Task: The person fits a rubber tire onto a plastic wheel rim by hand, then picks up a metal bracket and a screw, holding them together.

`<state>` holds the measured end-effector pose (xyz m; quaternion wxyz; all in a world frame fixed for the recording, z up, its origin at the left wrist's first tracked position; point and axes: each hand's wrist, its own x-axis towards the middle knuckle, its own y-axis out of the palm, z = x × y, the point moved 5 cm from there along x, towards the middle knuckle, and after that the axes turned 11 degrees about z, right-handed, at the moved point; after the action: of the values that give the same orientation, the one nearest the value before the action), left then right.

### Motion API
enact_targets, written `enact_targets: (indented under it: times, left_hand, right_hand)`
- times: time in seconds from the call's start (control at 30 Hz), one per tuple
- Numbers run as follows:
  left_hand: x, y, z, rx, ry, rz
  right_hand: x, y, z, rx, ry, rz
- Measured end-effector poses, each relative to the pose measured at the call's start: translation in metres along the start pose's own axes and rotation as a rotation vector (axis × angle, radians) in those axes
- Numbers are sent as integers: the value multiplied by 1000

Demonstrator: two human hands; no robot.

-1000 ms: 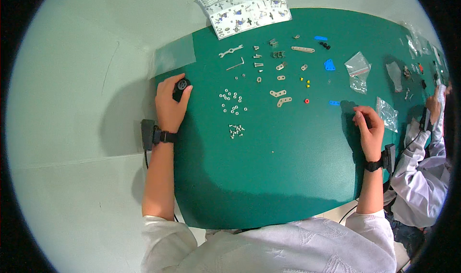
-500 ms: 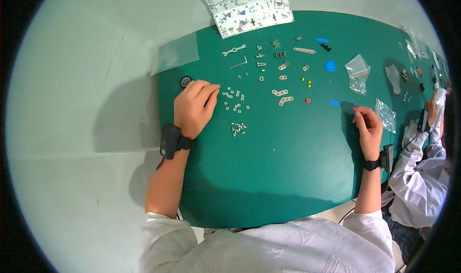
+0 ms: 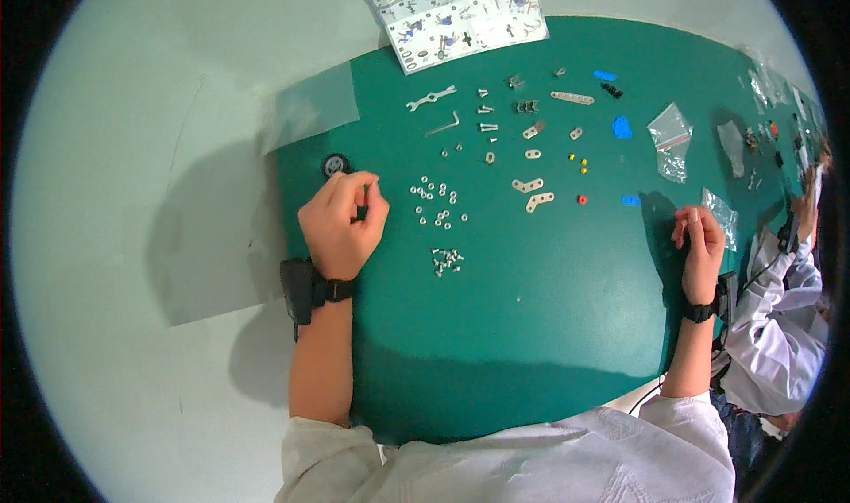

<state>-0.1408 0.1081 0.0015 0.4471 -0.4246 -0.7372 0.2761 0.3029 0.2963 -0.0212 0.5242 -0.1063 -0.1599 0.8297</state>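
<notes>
My left hand (image 3: 343, 226) hovers over the left edge of the green table, thumb and forefinger tips meeting in a pinch. Anything between those tips is too small or hidden to make out. Just beyond its knuckles lies a small black wheel (image 3: 335, 165) with a grey hub. To its right are scattered nuts (image 3: 441, 196) and a cluster of short screws (image 3: 447, 261). On the right side, my right hand (image 3: 699, 246) has loosely curled fingers, slightly apart, with nothing visible in them. A clear plastic bag (image 3: 722, 215) lies beside it.
Across the table (image 3: 513, 352) are a flat wrench (image 3: 432, 98), a hex key (image 3: 444, 125), metal strips (image 3: 572, 98), angled brackets (image 3: 539, 202) and blue pieces (image 3: 622, 128). A printed instruction sheet (image 3: 460, 25) lies at the far edge. Another person's hand (image 3: 804, 211) is at far right.
My left hand has drawn back toward me and slightly left, uncovering more of the wheel; its fingers are more curled. My right hand appears lower and farther right. The whole view has shifted slightly.
</notes>
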Motion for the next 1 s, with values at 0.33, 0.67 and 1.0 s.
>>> enact_targets:
  times: [0.33,0.67,1.0]
  left_hand:
    - [-3,1,4,-68,19,-8]
    - [-6,4,5,-107,16,-62]
    - [-7,5,11,-15,-139,51]
  right_hand:
    - [0,2,0,5,0,23]
    - [-6,3,1,-48,2,-13]
    - [74,35,113,-813,-509,282]
